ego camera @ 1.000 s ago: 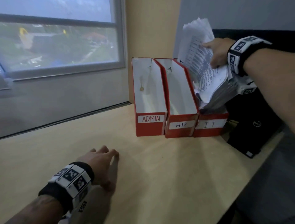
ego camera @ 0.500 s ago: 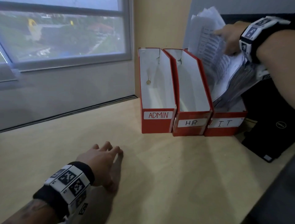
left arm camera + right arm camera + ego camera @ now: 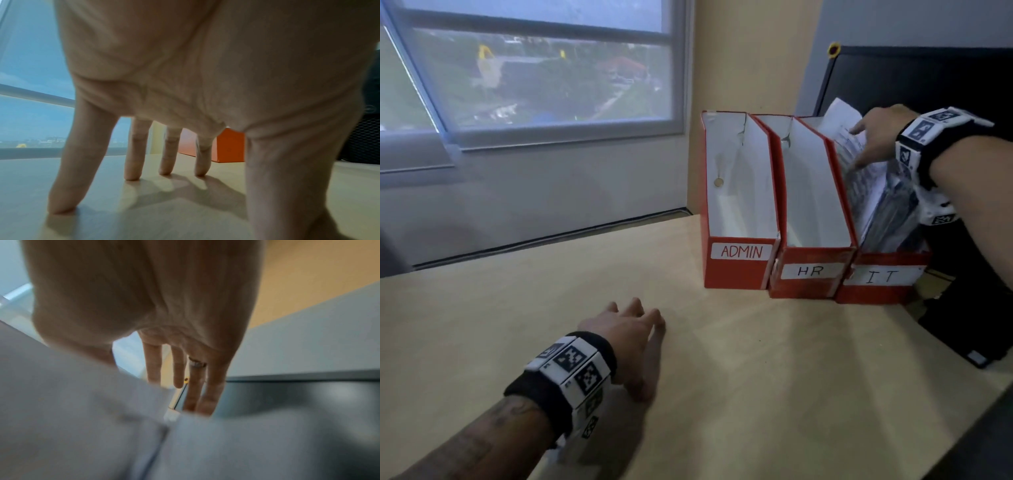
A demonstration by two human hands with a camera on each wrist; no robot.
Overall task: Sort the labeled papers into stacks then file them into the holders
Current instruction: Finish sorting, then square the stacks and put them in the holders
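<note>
Three red holders stand side by side at the back right of the table: ADMIN (image 3: 741, 260), HR (image 3: 811, 270) and IT (image 3: 883, 277). ADMIN and HR show only white insides. A thick stack of printed papers (image 3: 873, 192) sits in the IT holder, leaning right. My right hand (image 3: 876, 137) lies on the stack's top edge with straight fingers (image 3: 176, 369) pressing the blurred sheets (image 3: 82, 418). My left hand (image 3: 626, 335) rests on the table in front of the holders, its straight fingertips (image 3: 132, 162) touching the wood and holding nothing. A red holder (image 3: 230, 146) shows beyond them.
A black Dell device (image 3: 962, 325) leans at the table's right edge beside the IT holder. A dark monitor (image 3: 928, 78) stands behind the holders. A window (image 3: 534, 68) fills the left wall. The wooden table (image 3: 756, 377) ends at the lower right.
The paper stack has dropped from above the IT holder down into it, and my right hand has lowered with it. My left hand has stayed on the table.
</note>
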